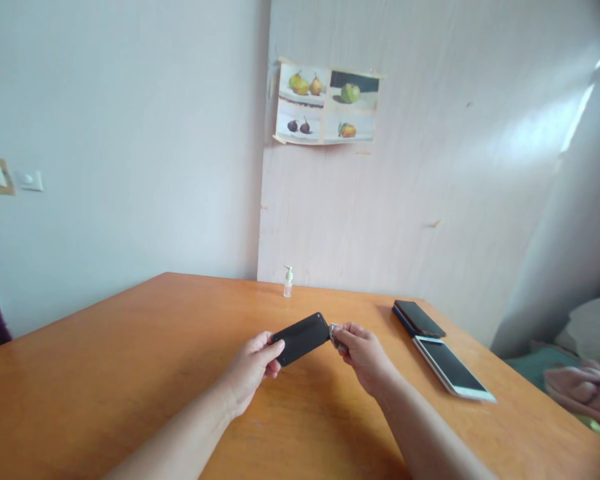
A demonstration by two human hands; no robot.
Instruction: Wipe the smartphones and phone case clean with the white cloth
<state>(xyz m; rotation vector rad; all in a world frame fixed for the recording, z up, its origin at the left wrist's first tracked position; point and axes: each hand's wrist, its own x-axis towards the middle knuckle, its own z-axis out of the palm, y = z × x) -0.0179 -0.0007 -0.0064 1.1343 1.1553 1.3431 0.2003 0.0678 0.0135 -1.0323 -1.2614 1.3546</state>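
Note:
A black smartphone (301, 339) is held above the table, tilted with its far right end higher. My left hand (260, 360) grips its lower left end, thumb on the front face and fingers underneath. Pinched in my right hand (356, 347) is a small greyish thing (334, 335), mostly hidden by the fingers. It meets or nearly meets the phone's right end; I cannot tell whether they touch. The phone's screen is dark.
On the orange wooden table (145, 333) a small clear pump bottle (288, 285) stands at the back. A white tablet (453, 369) and a dark tablet (420, 319) on something blue lie to the right. Fabric (580, 390) lies beyond the right edge.

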